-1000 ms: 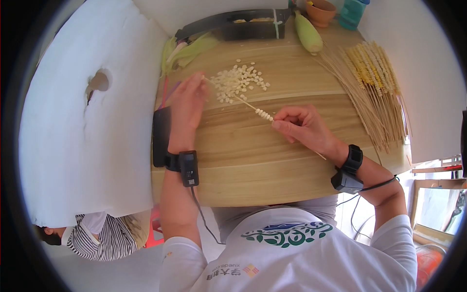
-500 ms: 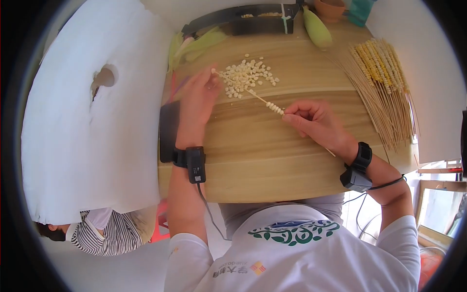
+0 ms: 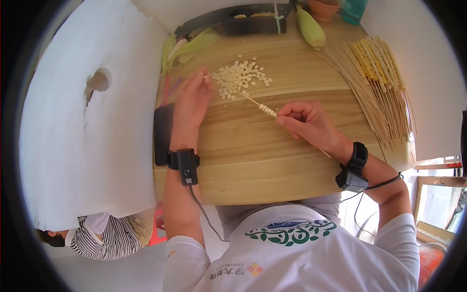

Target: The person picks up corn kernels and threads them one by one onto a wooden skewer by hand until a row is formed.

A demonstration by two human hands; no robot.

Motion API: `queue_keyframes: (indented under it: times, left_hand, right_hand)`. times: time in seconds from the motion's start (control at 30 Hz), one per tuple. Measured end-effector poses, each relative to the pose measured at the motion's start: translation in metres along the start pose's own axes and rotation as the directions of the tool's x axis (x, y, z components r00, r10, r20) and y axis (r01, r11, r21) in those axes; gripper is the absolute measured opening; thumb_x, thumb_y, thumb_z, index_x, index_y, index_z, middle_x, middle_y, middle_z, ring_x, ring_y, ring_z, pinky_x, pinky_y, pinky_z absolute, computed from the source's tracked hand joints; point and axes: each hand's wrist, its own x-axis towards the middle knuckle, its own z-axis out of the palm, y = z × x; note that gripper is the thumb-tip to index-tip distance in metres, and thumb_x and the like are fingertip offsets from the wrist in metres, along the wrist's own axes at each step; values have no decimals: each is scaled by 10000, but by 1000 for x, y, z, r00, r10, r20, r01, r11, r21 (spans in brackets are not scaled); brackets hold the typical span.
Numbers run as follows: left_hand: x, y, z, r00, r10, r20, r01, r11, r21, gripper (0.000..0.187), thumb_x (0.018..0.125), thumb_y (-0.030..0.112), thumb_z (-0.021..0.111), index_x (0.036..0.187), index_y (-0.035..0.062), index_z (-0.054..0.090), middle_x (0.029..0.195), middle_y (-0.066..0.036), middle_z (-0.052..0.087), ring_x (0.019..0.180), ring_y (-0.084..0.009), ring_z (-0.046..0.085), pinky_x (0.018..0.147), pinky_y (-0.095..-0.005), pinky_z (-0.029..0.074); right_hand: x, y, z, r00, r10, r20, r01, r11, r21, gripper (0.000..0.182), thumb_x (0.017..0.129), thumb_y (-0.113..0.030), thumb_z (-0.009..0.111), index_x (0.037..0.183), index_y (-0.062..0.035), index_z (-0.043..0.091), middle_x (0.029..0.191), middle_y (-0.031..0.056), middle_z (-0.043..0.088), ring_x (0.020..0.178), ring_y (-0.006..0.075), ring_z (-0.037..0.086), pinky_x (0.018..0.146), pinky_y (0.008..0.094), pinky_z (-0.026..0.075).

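Observation:
My right hand [image 3: 306, 121] pinches a thin skewer [image 3: 251, 100] near several pale kernels [image 3: 267, 110] threaded on it. The skewer points up and left toward a pile of loose kernels [image 3: 238, 75] on the wooden table [image 3: 243, 170], and its other end shows below my palm. At the left edge of that pile is my left hand [image 3: 193, 95], its thumb and forefinger pressed together at a small pale piece, probably a kernel. Each wrist carries a black strapped device.
Filled skewers [image 3: 377, 63] and bare sticks [image 3: 360, 97] lie at the right. Along the back are a black tray [image 3: 233, 22], a corn cob [image 3: 310, 29], a clay pot [image 3: 323, 9] and husks [image 3: 197, 46]. A dark flat object [image 3: 163, 134] lies left; a person [image 3: 109, 236] is beyond.
The whole view has shifted slightly. My left hand's fingers have moved a little down relative to the pile, and my right hand still holds the skewer.

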Motion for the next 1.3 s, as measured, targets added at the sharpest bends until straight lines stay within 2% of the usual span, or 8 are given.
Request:
queue_keyframes:
  times: [0.17, 0.33, 0.43, 0.67, 0.73, 0.97, 1.03, 1.3]
  left_hand:
    - [0, 0, 1, 1000, -3, 15, 2, 1000, 27, 231, 902, 68, 600, 1109, -34, 580, 932, -62, 604, 826, -114, 581, 729, -235, 500]
    - [-1, 3, 8, 990, 72, -120, -51, 985, 167, 238, 886, 28, 606, 1110, -45, 579, 980, -84, 617, 845, -131, 591, 775, -252, 515]
    - [-1, 4, 8, 991, 92, -100, -74, 982, 175, 211, 883, 22, 608, 1083, -40, 589, 983, -91, 624, 848, -134, 597, 769, -258, 516]
    - [2, 0, -5, 988, 75, -138, -63, 994, 90, 154, 890, 44, 612, 1032, -14, 611, 907, -66, 617, 764, -118, 568, 707, -250, 492]
    - [2, 0, -2, 991, 95, -97, -88, 993, 81, 152, 897, 60, 610, 1031, -12, 610, 886, -51, 602, 750, -113, 547, 691, -250, 481]
    - [-2, 1, 6, 991, 100, -86, -92, 991, 96, 158, 913, 83, 595, 1042, -9, 596, 889, -44, 581, 756, -105, 527, 709, -248, 472]
    - [1, 0, 0, 997, 78, -10, -77, 994, 72, 152, 924, 103, 585, 1033, -3, 594, 894, -43, 576, 743, -101, 511, 706, -242, 461]
    - [-1, 0, 5, 998, 58, -18, -58, 998, -1, 168, 927, 97, 575, 1057, -9, 582, 916, -61, 574, 763, -98, 517, 722, -242, 463]
  right_hand:
    - [-2, -3, -1, 1000, 14, -19, -14, 1000, 3, 104, 913, -119, 602, 881, -23, 628, 630, -72, 511, 539, -7, 404, 466, 175, 305]
    - [-1, 0, -1, 1000, -19, -5, 19, 1000, 10, 109, 913, -121, 603, 866, -25, 626, 625, -78, 507, 538, -10, 402, 467, 173, 306]
    - [-2, 0, 0, 999, -38, -17, 38, 999, -4, 109, 913, -122, 603, 865, -27, 628, 623, -78, 507, 539, -11, 401, 470, 171, 308]
    - [-2, 2, 1, 999, -35, -10, 35, 999, -8, 103, 915, -119, 599, 877, -30, 632, 627, -83, 504, 542, -15, 397, 473, 168, 309]
    - [-2, 1, 0, 1000, -29, -3, 29, 1000, -11, 101, 916, -120, 598, 883, -31, 633, 637, -88, 503, 545, -16, 394, 473, 169, 309]
    - [-2, 2, 1, 999, -38, 24, 37, 999, 31, 109, 918, -132, 601, 885, -32, 629, 651, -80, 525, 546, -13, 406, 470, 168, 315]
    - [-1, 5, -1, 998, -38, 44, 37, 999, 28, 118, 919, -141, 603, 884, -31, 626, 651, -76, 532, 553, -13, 415, 467, 169, 320]
    - [-1, 6, -1, 998, -53, 35, 51, 997, 54, 120, 918, -141, 605, 884, -28, 627, 652, -71, 531, 552, -10, 418, 470, 173, 332]
